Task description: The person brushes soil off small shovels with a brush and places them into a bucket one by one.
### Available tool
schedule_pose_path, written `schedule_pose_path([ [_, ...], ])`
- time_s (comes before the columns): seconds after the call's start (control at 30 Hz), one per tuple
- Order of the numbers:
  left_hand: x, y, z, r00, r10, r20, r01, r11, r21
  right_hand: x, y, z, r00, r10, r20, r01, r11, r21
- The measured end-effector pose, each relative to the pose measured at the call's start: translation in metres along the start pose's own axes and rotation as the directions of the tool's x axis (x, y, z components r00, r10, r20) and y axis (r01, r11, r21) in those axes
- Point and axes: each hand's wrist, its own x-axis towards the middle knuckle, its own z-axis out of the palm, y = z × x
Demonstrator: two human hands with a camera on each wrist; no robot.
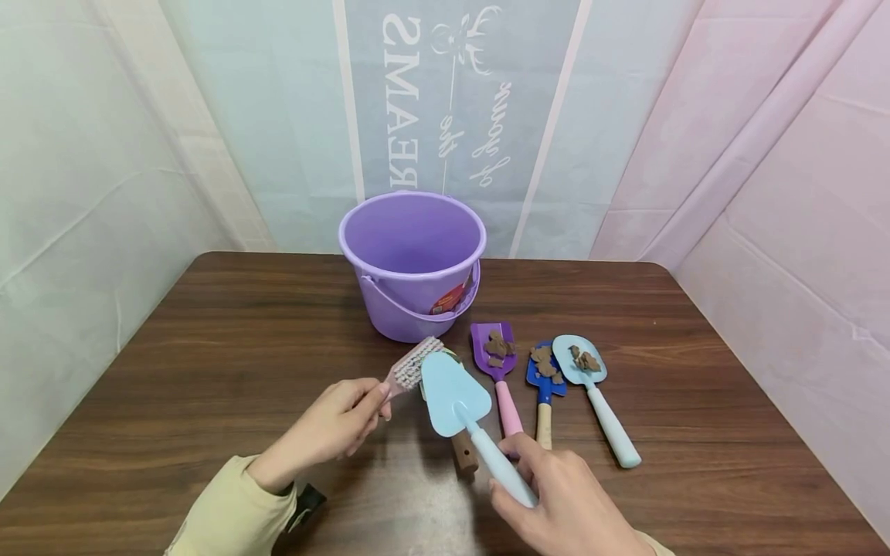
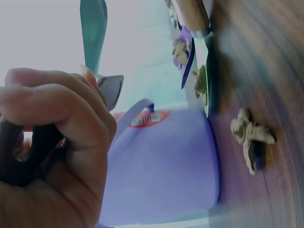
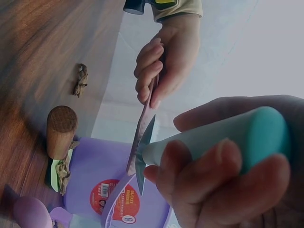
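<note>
My left hand (image 1: 341,421) grips the handle of a pale pink scrub brush (image 1: 410,367) with whitish bristles. In my right hand (image 1: 556,494) is the light blue handle of a small toy shovel (image 1: 455,394), held over the table. The brush overlaps the shovel blade's edge in the head view; in the right wrist view the brush (image 3: 140,137) lies close along the blade (image 3: 145,154). Under the shovel, mostly hidden in the head view, lies a green shovel (image 3: 53,178) with a brown wooden handle (image 3: 61,130) and brown clumps on it.
Behind the hands stands a purple bucket (image 1: 410,309). To the right lie a purple shovel (image 1: 507,405), a blue shovel (image 1: 545,421) and another light blue shovel (image 1: 612,425), each bearing brown clumps. A loose brown clump (image 2: 249,135) lies on the table by the left hand.
</note>
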Motion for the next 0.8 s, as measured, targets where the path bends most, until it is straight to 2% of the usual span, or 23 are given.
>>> schedule_pose_path([
  [0.3,-0.001,-0.003,-0.004,1.0,-0.01,0.003,0.01,1.0,-0.006,0.0,0.001,0.0,1.0,-0.027,-0.003,0.027,1.0,-0.012],
  [0.5,-0.002,-0.006,-0.003,1.0,-0.018,-0.001,0.018,1.0,0.003,-0.002,0.002,-0.003,1.0,-0.001,0.007,0.001,1.0,-0.002],
  [0.73,-0.011,-0.005,0.005,0.997,-0.052,0.065,0.055,0.998,-0.042,0.0,0.0,-0.009,0.997,-0.039,-0.064,0.039,0.999,-0.002],
  [0.8,-0.015,-0.005,0.008,0.996,-0.04,0.08,0.043,0.999,-0.029,0.001,0.0,-0.011,0.996,-0.045,-0.079,0.046,0.999,0.001],
])
